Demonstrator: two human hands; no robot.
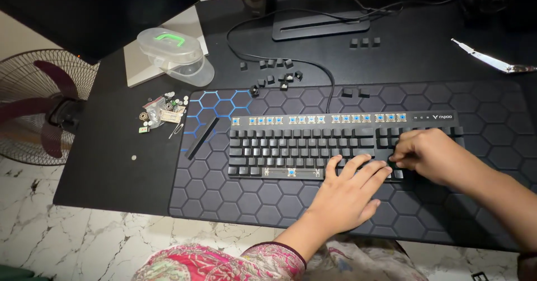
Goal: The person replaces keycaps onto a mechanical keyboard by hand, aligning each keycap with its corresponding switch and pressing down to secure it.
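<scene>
A black mechanical keyboard [291,144] lies on a hexagon-patterned desk mat [224,197]. Its top row has no caps, so blue switches [313,119] show there and at the spacebar gap. My left hand [349,194] lies flat with fingers spread over the keyboard's lower right keys, holding nothing. My right hand [425,152] is curled at the keyboard's right end, fingertips pinched on a keycap near the arrow keys; the cap itself is mostly hidden. Loose black keycaps [277,74] are scattered behind the keyboard.
A long black bar [202,138] rests left of the keyboard. Small parts and a bag [163,111] lie at the mat's left. A clear lidded container [173,52], a monitor stand [321,26], metal tweezers [486,57] and a floor fan [39,107] surround the desk.
</scene>
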